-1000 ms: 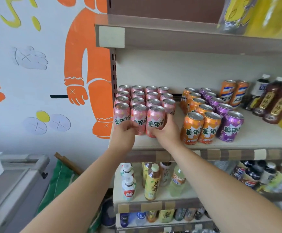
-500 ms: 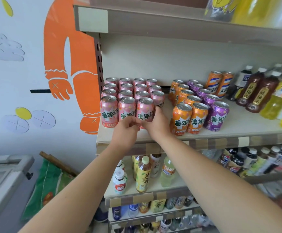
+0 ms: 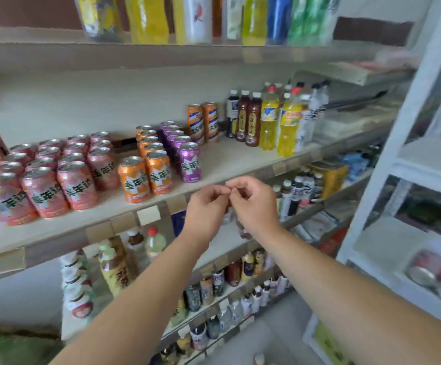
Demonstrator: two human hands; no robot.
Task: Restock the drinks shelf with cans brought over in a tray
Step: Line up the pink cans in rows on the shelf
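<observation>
Head view, angled down, close to shelf (image 3: 240, 159)

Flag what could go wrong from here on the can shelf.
1. The front pink cans stand close to the shelf edge. A forearm brushing past could tip one off.
2. The left hand and right hand are curled together just in front of that edge, with nothing visible in them, below the front purple can. A careless lift might knock that can over into its row.
</observation>
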